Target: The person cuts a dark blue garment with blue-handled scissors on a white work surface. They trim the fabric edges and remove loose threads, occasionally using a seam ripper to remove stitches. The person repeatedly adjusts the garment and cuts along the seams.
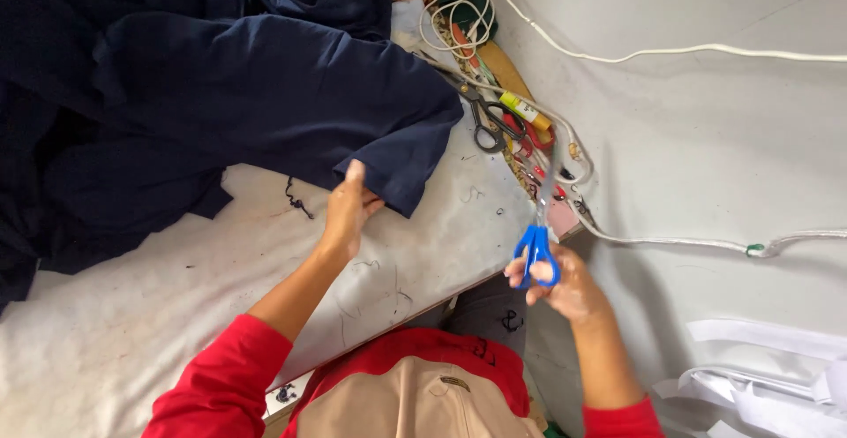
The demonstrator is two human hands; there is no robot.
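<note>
Left hand (347, 211) pinches the hem corner of the navy garment (265, 94), thumb and fingers closed on the cloth where the sleeve end hangs over the white padded table (132, 314). The rest of the garment spreads up and away from that pinch.

Right hand (565, 284) has its fingers through the loops of the blue-handled scissors (535, 248), closed on them; blades point up and away from the wrist, well apart from the cloth. I cannot tell whether the blades are parted.

Beyond the blade tips lies a pair of black-handled scissors (487, 125) amid cluttered bits, with a white cord (670, 50) running past.

My judgement: to work this well, I'd keep the pinched hem taut and flat, bring the blades in square to the edge, and keep the left fingertips clear of the cut line. Loose threads (298, 200) sit just beside the pinch.
</note>
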